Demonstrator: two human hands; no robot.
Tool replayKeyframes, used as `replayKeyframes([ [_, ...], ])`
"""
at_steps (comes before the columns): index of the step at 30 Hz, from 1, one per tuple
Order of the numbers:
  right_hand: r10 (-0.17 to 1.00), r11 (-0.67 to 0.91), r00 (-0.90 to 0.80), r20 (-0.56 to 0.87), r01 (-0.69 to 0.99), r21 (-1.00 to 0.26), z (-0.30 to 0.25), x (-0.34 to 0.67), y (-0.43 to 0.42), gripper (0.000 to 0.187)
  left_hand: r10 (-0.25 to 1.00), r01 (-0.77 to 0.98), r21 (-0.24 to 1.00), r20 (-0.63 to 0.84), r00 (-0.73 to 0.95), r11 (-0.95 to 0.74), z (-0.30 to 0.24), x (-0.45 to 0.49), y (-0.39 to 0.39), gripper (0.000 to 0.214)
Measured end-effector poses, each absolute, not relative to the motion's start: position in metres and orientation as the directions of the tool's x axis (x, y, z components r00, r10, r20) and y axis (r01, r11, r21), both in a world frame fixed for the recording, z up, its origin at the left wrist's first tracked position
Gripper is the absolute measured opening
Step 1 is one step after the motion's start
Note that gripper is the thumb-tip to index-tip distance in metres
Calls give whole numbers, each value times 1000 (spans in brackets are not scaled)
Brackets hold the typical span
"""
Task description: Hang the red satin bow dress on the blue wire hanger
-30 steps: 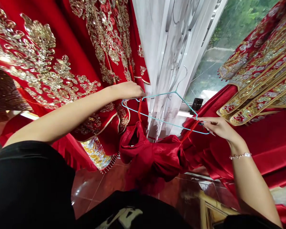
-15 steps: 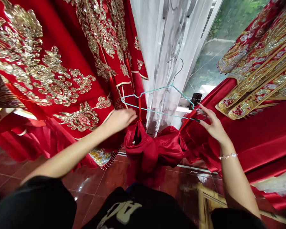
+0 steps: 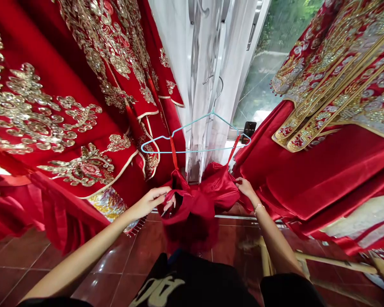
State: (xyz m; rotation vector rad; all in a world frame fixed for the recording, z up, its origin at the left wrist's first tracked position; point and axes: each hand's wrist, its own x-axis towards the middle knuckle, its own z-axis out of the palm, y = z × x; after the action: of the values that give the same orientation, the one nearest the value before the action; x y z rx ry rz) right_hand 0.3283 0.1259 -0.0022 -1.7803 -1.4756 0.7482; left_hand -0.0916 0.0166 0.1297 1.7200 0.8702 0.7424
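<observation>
A red satin dress [image 3: 219, 186] with thin straps hangs from a light-blue wire hanger [image 3: 192, 152] in front of me. Both straps loop over the hanger, one near each end. My left hand [image 3: 156, 200] pinches the dress's upper edge at its left side, with some fingers inside the opening. On the other side, my right hand [image 3: 245, 187] has its fingers closed on the fabric edge below the right strap. The hanger's metal hook [image 3: 220, 89] points up against the white curtain.
Red garments with gold sequins [image 3: 89, 164] hang at the left. A beaded red and gold garment [image 3: 336, 85] hangs at the right. A phone showing a timer [image 3: 248, 131] stands by the window [image 3: 262, 81]. A bamboo frame [image 3: 336, 262] is low at the right, above the tiled floor [image 3: 121, 273].
Both hands have moved down from the hanger and straps to the dress's upper edge. The right strap now sits over the hanger's right end. My view has shifted slightly right.
</observation>
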Motion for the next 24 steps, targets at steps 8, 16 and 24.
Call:
replayKeyframes([
  [8, 958, -117, 285, 30, 485, -867, 46, 356, 120, 13, 868, 517, 799, 15, 496, -308, 149, -124, 21, 39],
  [16, 989, 71, 143, 41, -218, -973, 50, 329, 68, 47, 803, 716, 586, 593, -60, -380, 126, -120, 31, 20],
  [24, 871, 359, 218, 440, 329, -874, 38, 319, 38, 66, 751, 600, 716, 602, -270, -358, 116, -113, 28, 14],
])
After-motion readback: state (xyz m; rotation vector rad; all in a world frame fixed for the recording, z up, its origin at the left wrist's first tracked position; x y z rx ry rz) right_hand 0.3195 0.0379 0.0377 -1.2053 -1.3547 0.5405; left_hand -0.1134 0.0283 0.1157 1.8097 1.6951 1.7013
